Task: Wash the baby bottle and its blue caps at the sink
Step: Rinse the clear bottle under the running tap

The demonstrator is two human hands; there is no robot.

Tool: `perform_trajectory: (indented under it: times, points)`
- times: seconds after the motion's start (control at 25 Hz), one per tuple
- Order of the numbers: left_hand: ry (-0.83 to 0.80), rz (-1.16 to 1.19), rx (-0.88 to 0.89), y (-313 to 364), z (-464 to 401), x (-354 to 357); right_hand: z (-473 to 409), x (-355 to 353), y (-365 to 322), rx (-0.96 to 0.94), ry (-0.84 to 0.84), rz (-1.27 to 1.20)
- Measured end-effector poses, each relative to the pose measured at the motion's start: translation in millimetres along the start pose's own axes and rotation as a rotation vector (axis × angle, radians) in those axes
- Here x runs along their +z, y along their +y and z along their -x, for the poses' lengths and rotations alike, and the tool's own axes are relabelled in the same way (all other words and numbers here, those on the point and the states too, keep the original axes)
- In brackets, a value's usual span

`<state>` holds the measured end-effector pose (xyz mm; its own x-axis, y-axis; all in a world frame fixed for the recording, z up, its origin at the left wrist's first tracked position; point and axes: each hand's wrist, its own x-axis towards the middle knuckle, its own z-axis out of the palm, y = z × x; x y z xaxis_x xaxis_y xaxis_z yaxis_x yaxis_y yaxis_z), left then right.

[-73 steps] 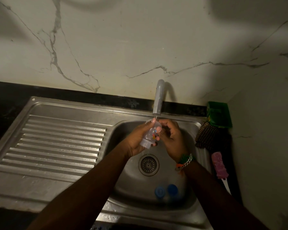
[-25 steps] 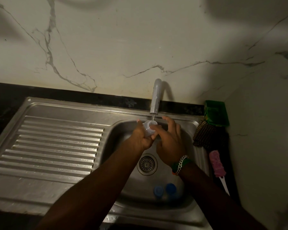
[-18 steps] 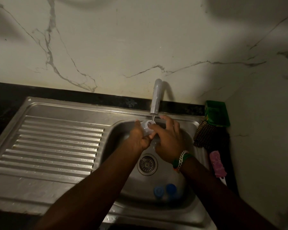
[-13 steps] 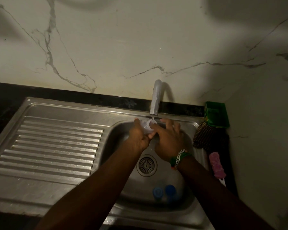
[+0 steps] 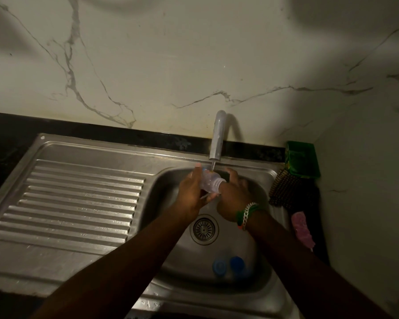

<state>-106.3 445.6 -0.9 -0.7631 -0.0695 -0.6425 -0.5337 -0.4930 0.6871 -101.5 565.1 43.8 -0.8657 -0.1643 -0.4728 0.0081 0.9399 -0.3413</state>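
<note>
The baby bottle (image 5: 209, 182) lies under the tap (image 5: 217, 138) near the sink's (image 5: 251, 173) back edge, left hand (image 5: 192, 194) curled around it. The right hand's (image 5: 233, 196) fingers meet its neck; their hold cannot be told. Two blue caps (image 5: 228, 265) rest by the front wall.

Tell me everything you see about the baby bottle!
The baby bottle looks like clear plastic, small, with a threaded open neck and no cap. It lies tilted sideways, neck toward the right hand. The left hand grips its body. A thin stream from the tap lands on it, over the sink.
</note>
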Motion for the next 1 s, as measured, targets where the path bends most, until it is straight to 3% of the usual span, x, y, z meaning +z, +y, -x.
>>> perform_trajectory:
  times: [0.12,0.28,0.48,0.56,0.68,0.88,1.0]
  points:
    - [-0.131,0.154,0.012,5.6,0.5,-8.1,2.1,7.4,-1.3,0.018,0.123,0.058]
    - [-0.265,0.405,-0.067,12.1,6.9,-8.0,-4.2,-0.2,-6.2,-0.078,0.041,-0.330]
    - [-0.251,0.354,-0.065,22.3,10.2,-7.6,-6.3,-8.2,2.6,-0.020,0.129,0.045]
    - [-0.248,0.408,-0.070,28.7,9.4,-5.4,-4.9,-3.9,0.6,-0.003,0.105,-0.109]
    - [-0.228,0.494,-0.121,23.5,10.2,0.4,-4.6,5.4,-7.5,-0.123,0.034,-0.513]
    - [-0.235,0.148,-0.088,8.1,10.4,-16.0,-11.2,5.0,10.7,-0.083,0.098,-0.358]
    - [-0.234,0.175,-0.044,7.9,7.5,-20.3,-11.0,1.5,14.0,-0.153,0.028,-0.348]
